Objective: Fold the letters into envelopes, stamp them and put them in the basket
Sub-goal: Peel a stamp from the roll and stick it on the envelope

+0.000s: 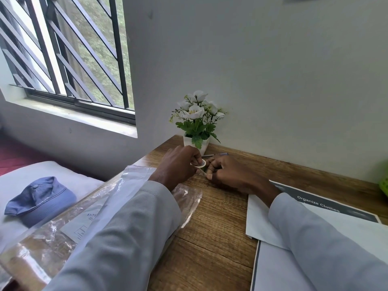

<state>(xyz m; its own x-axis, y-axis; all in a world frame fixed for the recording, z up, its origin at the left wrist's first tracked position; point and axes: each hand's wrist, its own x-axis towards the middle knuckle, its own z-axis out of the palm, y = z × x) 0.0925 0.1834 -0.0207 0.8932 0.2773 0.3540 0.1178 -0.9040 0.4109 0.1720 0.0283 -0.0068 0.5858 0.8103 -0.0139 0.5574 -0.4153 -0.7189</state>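
My left hand [178,164] grips a small white roll of tape [200,163] over the wooden desk [210,227]. My right hand [226,173] pinches the clear free end of the tape [203,173] just right of the roll. A white envelope [260,217] lies under my right forearm. Printed letter sheets [336,208] with a dark header lie beneath and beside it. A green basket [384,185] shows only as an edge at the far right.
A plastic packet of envelopes [84,217] lies under my left forearm at the desk's left edge. A potted white flower [197,124] stands against the wall, a pen [216,154] beside it. A blue cap [39,200] rests on a pillow to the left.
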